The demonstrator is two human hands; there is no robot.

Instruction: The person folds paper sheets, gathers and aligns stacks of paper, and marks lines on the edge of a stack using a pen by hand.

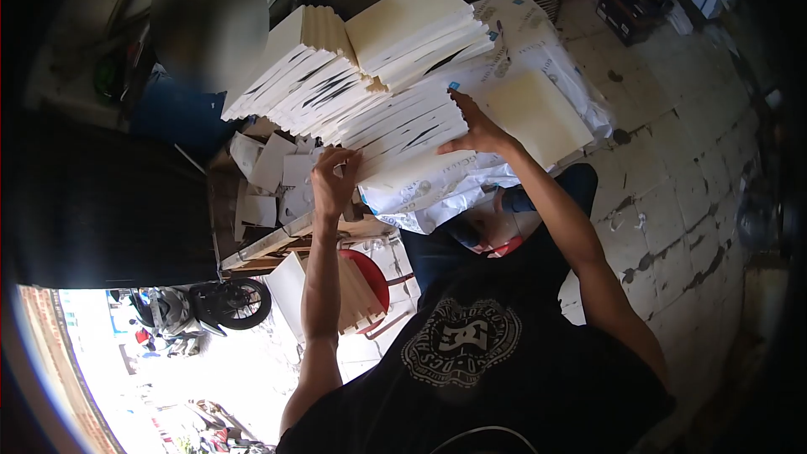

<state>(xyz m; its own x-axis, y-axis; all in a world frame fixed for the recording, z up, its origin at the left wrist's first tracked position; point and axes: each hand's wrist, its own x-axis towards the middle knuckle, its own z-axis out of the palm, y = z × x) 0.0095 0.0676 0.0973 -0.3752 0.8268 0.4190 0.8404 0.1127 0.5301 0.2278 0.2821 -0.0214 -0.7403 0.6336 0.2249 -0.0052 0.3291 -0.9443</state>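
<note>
A stack of white sheets (408, 126), thick like paper or board, lies between my two hands with its layered edges facing me. My left hand (334, 176) is at the stack's left end, fingers curled and thumb against the corner. At the other end, my right hand (481, 130) touches the stack's side with thumb and forefinger spread wide. Behind it stand a left pile of sheets (294, 76) and a right pile with a cream top (412, 21). Printed plastic wrapping (429, 189) lies beneath the stack.
A cream sheet (538, 113) lies on the wrapping at right. White offcuts (273, 164) fill a space left of the table. Below it, more boards (357, 294) rest on a red stool (370, 277). A motorcycle (202, 307) stands outside; dark boxes (630, 4) are at back right.
</note>
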